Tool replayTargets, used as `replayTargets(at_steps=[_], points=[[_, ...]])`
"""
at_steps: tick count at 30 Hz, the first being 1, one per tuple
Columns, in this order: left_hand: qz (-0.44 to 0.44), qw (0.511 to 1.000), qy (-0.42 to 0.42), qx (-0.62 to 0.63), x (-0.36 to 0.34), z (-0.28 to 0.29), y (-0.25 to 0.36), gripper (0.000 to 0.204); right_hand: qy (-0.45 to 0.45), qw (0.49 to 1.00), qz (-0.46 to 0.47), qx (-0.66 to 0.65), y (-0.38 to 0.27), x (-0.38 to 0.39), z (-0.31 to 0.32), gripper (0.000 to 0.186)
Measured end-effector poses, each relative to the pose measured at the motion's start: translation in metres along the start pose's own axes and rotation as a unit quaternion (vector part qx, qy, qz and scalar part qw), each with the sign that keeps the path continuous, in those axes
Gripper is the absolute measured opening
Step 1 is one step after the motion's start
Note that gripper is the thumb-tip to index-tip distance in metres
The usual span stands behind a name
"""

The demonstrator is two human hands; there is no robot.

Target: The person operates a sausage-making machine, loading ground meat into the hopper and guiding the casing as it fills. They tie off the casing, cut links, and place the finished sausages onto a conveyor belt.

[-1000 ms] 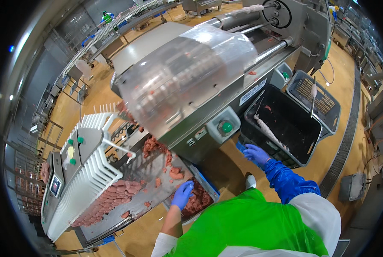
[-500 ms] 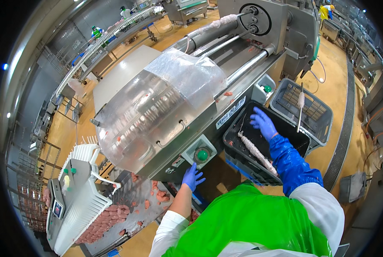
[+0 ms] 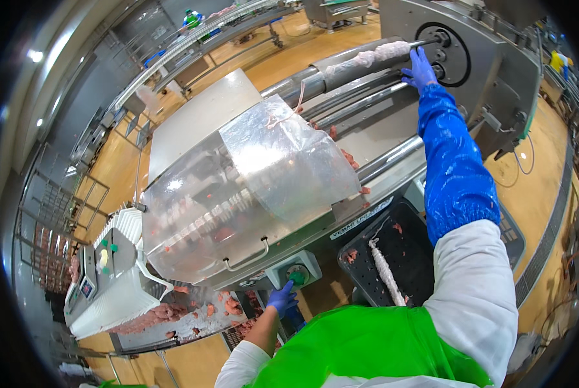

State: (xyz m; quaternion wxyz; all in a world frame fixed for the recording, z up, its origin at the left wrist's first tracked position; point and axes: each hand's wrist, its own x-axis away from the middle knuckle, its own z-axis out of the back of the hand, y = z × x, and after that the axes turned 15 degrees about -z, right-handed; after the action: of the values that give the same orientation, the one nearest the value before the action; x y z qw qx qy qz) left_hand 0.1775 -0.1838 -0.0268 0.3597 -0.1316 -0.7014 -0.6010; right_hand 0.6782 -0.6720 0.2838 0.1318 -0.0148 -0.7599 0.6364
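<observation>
My left hand [image 3: 282,299], in a purple glove, reaches to the green button [image 3: 296,277] on the machine's front, its index finger at the button and the hand empty. Toward the far right end of the sausage machine, my right hand [image 3: 420,69] has its gloved fingers apart. It is beside the end of a pale, wrinkled sausage casing [image 3: 367,58] gathered over a metal tube; whether the fingertips touch it I cannot tell. A transparent hood [image 3: 199,213] covers the machine's left part. Another gathered casing [image 3: 385,275] lies in a black crate [image 3: 360,275] below.
Linked sausages [image 3: 150,317] and meat scraps lie on the tray [image 3: 199,321] at the lower left, beside a white ribbed conveyor [image 3: 118,284]. Metal rods [image 3: 360,110] run along the machine bed. A grey crate [image 3: 511,233] is partly hidden by my sleeve. Co-workers stand far off.
My right hand has moved from over the black crate up to the casing end at the machine's far right. My left index finger has come onto the green button. The view has shifted.
</observation>
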Motion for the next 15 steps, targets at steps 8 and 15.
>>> replayTargets(at_steps=[8, 15], points=[[0.038, 0.999, 0.019, -0.016, 0.01, -0.014, 0.02, 0.054, 0.189, 0.929, 0.319, 0.014, 0.007, -0.109, -0.03, 0.035], [0.01, 1.0, -0.015, -0.019, -0.016, -0.006, 0.008, 0.058, 0.235, 0.815, 0.428, 0.31, 0.017, -0.155, -0.03, 0.03]])
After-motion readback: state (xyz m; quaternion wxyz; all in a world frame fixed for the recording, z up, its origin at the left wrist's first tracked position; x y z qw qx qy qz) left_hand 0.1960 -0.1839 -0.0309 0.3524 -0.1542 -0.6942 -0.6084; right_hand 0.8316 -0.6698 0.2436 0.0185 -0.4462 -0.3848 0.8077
